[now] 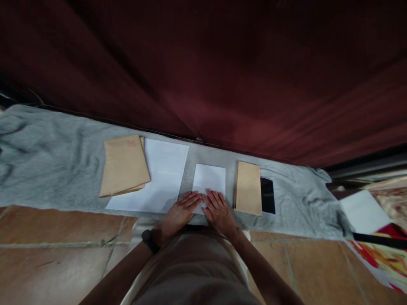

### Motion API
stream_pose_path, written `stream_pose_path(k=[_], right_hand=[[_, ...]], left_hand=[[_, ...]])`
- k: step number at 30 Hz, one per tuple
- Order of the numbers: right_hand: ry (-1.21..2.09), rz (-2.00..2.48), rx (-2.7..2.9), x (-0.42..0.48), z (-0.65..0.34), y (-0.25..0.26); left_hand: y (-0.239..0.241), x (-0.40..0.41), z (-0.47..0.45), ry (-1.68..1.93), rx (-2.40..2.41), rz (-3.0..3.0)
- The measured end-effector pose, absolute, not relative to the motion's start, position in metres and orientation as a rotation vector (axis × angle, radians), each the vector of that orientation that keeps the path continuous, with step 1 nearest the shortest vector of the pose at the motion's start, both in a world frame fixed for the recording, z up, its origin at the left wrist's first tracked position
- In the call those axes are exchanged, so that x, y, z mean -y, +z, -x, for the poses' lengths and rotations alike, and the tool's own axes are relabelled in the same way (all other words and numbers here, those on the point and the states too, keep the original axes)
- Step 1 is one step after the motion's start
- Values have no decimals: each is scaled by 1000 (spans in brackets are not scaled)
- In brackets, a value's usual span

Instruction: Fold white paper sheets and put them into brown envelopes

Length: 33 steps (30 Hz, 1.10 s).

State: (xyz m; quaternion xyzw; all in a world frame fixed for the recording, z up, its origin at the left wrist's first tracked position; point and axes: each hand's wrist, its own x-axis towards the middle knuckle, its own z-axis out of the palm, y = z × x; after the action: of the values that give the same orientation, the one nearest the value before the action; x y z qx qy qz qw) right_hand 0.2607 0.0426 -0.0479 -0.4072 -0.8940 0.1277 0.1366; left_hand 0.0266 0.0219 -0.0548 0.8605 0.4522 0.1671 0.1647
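A small folded white paper [209, 180] lies on a grey cloth [54, 161] spread over the floor. My left hand [178, 212] and my right hand [218, 211] both lie flat on its near edge, fingers stretched out and pointing away from me. My left wrist carries a dark watch [148, 239]. A larger white sheet [159, 178] lies just left of the folded paper. A brown envelope stack [124, 166] overlaps that sheet's left side. Another brown envelope [248, 187] lies right of the folded paper.
A dark phone [267, 195] sits beside the right envelope. A dark red curtain [222, 67] hangs behind the cloth. Brown floor tiles [57, 245] lie in front. At the far right are a white sheet [362, 212] and colourful printed paper [381, 254].
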Motion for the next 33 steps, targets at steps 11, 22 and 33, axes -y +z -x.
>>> stream_pose_path(k=[11, 22, 33], right_hand=[[611, 1077, 2528, -32, -297, -46], [801, 1021, 2333, -35, -307, -45], [756, 1344, 1950, -44, -289, -48]], left_hand=[[-61, -19, -18, 552, -1291, -2504], [-49, -26, 0, 600, -1207, -2406], [-44, -49, -10, 904, -1475, -2015]])
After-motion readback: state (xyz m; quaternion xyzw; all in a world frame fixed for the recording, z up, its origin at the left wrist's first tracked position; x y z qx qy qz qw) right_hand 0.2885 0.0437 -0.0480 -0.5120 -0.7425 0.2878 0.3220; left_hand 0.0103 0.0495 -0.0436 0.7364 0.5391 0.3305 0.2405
